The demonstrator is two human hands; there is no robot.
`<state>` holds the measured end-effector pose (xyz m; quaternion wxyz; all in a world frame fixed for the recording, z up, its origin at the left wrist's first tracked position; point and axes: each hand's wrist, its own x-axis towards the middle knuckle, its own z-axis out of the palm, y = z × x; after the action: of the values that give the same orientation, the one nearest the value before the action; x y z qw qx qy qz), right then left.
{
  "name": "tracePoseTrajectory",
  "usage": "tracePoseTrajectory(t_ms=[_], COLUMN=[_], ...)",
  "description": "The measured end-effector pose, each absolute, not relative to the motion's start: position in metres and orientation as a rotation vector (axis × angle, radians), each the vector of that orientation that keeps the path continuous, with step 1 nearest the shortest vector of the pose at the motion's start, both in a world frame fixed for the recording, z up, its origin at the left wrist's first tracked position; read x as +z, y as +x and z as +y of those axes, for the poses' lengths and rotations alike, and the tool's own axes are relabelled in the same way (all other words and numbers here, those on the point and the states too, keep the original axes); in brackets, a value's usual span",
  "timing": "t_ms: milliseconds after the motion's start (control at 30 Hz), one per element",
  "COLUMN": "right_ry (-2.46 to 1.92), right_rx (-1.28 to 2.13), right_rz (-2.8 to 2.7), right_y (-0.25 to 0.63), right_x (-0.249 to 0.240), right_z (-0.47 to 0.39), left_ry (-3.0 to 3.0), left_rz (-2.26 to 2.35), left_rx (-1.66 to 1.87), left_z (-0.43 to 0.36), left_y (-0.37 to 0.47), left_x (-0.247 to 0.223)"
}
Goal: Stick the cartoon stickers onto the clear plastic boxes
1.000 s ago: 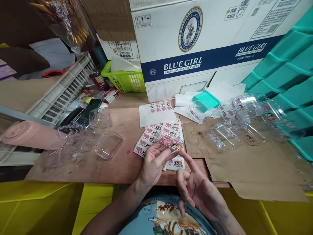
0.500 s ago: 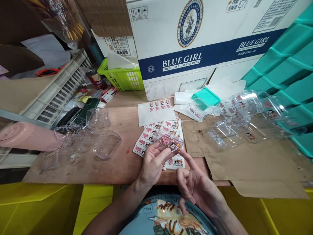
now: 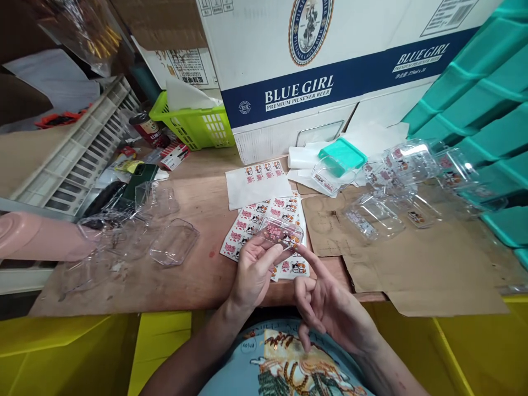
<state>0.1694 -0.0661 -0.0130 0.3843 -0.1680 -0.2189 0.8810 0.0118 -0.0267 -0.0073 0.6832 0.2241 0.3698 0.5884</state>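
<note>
My left hand (image 3: 254,269) pinches a small clear plastic case (image 3: 280,231) between thumb and fingers. A cartoon cat sticker with pink lettering sits on the case's face. My right hand (image 3: 325,302) has its index finger stretched out, the tip at the lower right edge of the case; its other fingers curl loosely and hold nothing. Beneath the case lie sticker sheets (image 3: 243,231) printed with the same cats. Behind them a mostly bare backing sheet (image 3: 256,190) keeps one row of stickers.
Plain clear cases (image 3: 173,242) lie at left near a pink bottle (image 3: 45,236). Stickered cases (image 3: 412,165) are heaped at right on flattened cardboard (image 3: 412,269). A teal lid-like piece (image 3: 342,155), a green basket (image 3: 198,126) and a large beer carton (image 3: 280,126) stand behind.
The view has shifted slightly, so the scene sits a little further left and higher. Both hands keep nearly the same pose, with the right fingertip still at the case's edge.
</note>
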Motion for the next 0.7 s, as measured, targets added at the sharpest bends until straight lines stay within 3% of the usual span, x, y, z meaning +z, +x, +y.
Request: tracePoseTrajectory(t_ms=[367,433,567,700], right_ry=[-0.698,-0.983,-1.312,-1.278], right_rx=[2.143,1.881,0.971,0.668], right_rz=[-0.736,-1.006,-1.677,-2.080], right_y=[0.168,0.168,0.165,0.163], right_x=[-0.007,-0.004,-0.002,0.001], right_z=[-0.068,-0.069,-0.066,-0.057], left_ry=[0.388,0.391,0.405,0.421], left_rz=[0.833,0.854,0.892,0.859], left_rx=[1.416,1.426,1.460,1.432], left_z=[-0.023,-0.023,-0.023,-0.024], left_y=[0.012,0.013,0.014,0.009], left_x=[-0.008,-0.007,-0.004,0.006])
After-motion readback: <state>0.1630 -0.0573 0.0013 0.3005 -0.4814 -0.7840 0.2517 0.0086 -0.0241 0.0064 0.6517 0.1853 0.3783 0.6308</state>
